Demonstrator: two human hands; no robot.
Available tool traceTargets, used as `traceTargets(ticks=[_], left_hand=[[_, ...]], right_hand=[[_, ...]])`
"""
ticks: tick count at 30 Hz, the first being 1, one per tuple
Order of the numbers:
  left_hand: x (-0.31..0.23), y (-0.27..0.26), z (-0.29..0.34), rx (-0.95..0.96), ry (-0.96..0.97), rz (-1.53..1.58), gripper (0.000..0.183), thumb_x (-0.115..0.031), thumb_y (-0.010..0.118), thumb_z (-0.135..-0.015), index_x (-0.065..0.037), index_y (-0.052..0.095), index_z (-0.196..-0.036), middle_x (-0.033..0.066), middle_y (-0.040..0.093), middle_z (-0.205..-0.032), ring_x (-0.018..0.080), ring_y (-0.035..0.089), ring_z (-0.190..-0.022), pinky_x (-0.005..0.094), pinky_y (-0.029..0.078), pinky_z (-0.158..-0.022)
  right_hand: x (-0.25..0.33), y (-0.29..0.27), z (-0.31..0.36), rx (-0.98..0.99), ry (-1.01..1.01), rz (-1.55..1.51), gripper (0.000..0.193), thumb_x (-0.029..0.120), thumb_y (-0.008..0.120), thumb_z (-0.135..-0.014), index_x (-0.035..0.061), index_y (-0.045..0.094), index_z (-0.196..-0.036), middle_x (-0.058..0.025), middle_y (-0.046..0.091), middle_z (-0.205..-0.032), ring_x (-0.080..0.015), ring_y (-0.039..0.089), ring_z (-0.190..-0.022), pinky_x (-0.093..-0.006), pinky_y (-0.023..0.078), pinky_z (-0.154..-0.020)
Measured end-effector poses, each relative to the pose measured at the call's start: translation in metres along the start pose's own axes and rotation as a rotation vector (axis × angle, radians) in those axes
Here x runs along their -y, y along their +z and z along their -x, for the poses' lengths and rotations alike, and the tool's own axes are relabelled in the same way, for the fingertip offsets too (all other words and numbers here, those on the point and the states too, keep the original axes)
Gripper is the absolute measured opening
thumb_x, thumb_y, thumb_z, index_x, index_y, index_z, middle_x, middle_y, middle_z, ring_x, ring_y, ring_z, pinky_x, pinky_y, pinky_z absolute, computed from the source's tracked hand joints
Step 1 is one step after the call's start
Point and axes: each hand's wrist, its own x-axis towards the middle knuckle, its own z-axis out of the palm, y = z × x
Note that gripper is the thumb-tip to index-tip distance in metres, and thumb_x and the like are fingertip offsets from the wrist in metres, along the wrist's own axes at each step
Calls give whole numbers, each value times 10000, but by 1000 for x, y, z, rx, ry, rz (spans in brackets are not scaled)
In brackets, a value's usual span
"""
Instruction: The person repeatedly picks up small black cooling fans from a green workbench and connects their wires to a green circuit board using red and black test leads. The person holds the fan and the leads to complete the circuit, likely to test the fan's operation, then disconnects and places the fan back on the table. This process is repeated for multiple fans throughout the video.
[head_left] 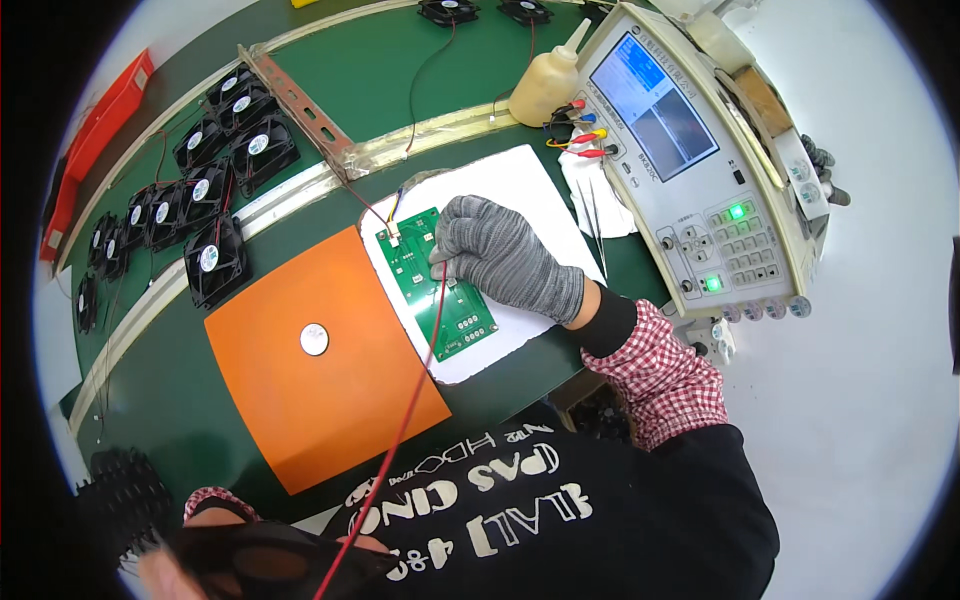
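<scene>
My right hand [500, 250], in a grey knitted glove, is closed in a pinch over the green circuit board [462, 335]. Its fingertips hold the end of a red cable [408, 410]; any plug there is hidden. The board lies on a white pad [520, 190]. At its far left corner, a small white connector [393, 236] has thin wires on it. My left hand [170, 575], bare and partly cut off at the bottom left, grips a black cooling fan [275, 560] close to the camera, somewhat blurred. The red cable runs up from near this fan to my right hand.
An orange sheet [320, 400] with a round white disc [314, 340] lies left of the board. Several black fans [200, 190] stand beyond it, past a perforated metal bar [295, 105]. Right are a test instrument [690, 160], tweezers [596, 220] and a cream squeeze bottle [546, 85].
</scene>
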Motion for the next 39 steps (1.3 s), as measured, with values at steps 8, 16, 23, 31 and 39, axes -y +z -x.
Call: traceTargets(ticks=[8, 16, 23, 31, 39], left_hand=[[-32, 23, -79, 1287, -735, 2063, 564, -385, 386, -1035, 150, 515, -1157, 343, 599, -1011, 498, 630, -866, 584, 552, -696], [-38, 26, -93, 1427, -724, 2031, 668, -465, 298, -1029, 166, 483, -1152, 352, 583, -953, 486, 625, -811, 584, 551, -672], [-41, 34, -96, 1384, -755, 1988, 668, -486, 308, -1011, 141, 475, -1171, 348, 592, -921, 493, 625, -787, 569, 552, -644], [-55, 108, -62, 779, -1298, 1999, 877, -678, 410, -933, -91, 185, -1545, 267, 518, -1322, 358, 578, -1124, 446, 469, -964], [-37, 116, -50, 954, -1165, 2239, 942, -766, 178, -916, -48, 246, -1522, 297, 426, -1427, 415, 480, -1282, 498, 357, -1103]], right_hand=[[-2, 0, 0, 1, -65, 76, 145, 94, 772, -736, 41, 674, -829, -94, 603, -876, -269, 604, -858, -363, 514, -785], [-1, -2, 1, 19, -7, 79, 152, 93, 777, -743, 39, 667, -833, -86, 609, -864, -258, 615, -841, -352, 519, -773], [-2, -3, 0, 7, -15, 62, 122, 131, 740, -737, 55, 659, -786, -110, 592, -895, -303, 590, -899, -398, 486, -828], [-14, 5, 5, -68, -104, 31, 140, 112, 741, -741, 53, 623, -787, -98, 564, -858, -294, 590, -846, -402, 494, -778], [4, -2, 5, -10, 47, -39, 191, 5, 794, -718, 43, 696, -877, -66, 612, -899, -201, 619, -851, -311, 509, -775]])
